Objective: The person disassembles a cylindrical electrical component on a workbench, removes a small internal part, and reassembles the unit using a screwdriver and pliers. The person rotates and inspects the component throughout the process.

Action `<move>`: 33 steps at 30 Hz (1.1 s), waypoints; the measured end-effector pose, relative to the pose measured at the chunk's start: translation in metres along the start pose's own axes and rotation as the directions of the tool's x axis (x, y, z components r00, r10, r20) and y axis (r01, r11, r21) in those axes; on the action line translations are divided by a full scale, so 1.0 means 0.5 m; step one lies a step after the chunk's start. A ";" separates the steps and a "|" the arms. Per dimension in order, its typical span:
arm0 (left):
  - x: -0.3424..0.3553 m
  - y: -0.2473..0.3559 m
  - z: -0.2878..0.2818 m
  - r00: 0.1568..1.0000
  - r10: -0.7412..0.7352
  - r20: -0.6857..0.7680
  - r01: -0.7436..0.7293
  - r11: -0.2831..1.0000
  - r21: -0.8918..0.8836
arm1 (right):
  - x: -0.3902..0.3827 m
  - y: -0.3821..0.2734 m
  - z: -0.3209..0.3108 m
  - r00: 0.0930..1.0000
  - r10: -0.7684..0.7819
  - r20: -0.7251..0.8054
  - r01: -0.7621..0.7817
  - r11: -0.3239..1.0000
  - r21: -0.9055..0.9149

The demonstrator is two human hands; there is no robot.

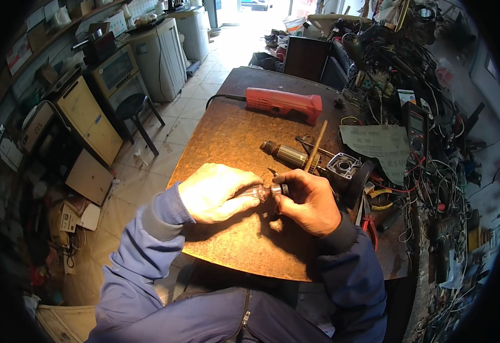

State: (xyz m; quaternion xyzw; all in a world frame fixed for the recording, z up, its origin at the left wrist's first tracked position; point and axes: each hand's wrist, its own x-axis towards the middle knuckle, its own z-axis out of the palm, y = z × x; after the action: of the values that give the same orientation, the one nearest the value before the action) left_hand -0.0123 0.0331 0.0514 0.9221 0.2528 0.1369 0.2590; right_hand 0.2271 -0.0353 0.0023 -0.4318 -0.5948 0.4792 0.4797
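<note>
Over the near part of the brown wooden table (pixel 233 131), my left hand (pixel 211 193) wraps round the body of a motor armature (pixel 265 192). Copper windings and a ringed end stick out past its fingers; much of the body is hidden in the palm. My right hand (pixel 314 203) pinches that right end between thumb and fingers. A second armature (pixel 291 155) lies just beyond, with a thin wooden stick (pixel 317 146) by its right end. Farther back rests a red power tool housing (pixel 284 105) with a black cord.
Right of my hands are a metal gear housing (pixel 344 166), a greenish sandpaper sheet (pixel 379 150), red-handled pliers (pixel 369 224) and a multimeter (pixel 416 126). Tangled wires and parts (pixel 387 74) pile along the right edge. A black stool (pixel 132 106) stands on the left floor.
</note>
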 end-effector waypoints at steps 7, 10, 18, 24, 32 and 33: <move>-0.006 -0.021 0.005 0.994 -0.090 -0.063 0.082 0.988 -0.129 | -0.008 -0.064 -0.053 0.939 -0.071 -0.337 0.043 0.995 -0.090; -0.011 -0.035 0.011 0.981 -0.158 -0.109 0.127 0.961 -0.245 | -0.014 -0.051 -0.077 0.944 -0.093 -0.318 0.011 0.968 -0.250; -0.012 -0.059 0.006 0.950 -0.287 -0.124 0.161 0.790 -0.591 | -0.020 -0.039 -0.048 0.992 -0.098 0.084 0.129 0.696 -0.707; -0.017 -0.057 0.007 0.948 -0.302 -0.103 0.170 0.750 -0.639 | -0.020 -0.027 -0.038 0.982 -0.164 0.093 0.171 0.565 -0.807; -0.021 -0.032 0.007 0.952 -0.279 -0.129 0.196 0.875 -0.443 | -0.010 -0.017 -0.008 0.937 -0.287 -0.201 0.127 0.813 -0.568; -0.021 -0.034 0.013 0.954 -0.257 -0.157 0.166 0.883 -0.439 | -0.010 -0.016 -0.006 0.942 -0.249 -0.227 0.104 0.857 -0.505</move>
State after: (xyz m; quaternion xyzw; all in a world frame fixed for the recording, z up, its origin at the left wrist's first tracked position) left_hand -0.0254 0.0371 0.0355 0.7914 0.3427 0.2556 0.4370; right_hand 0.2304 -0.0413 0.0096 -0.5456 -0.6583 0.2007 0.4782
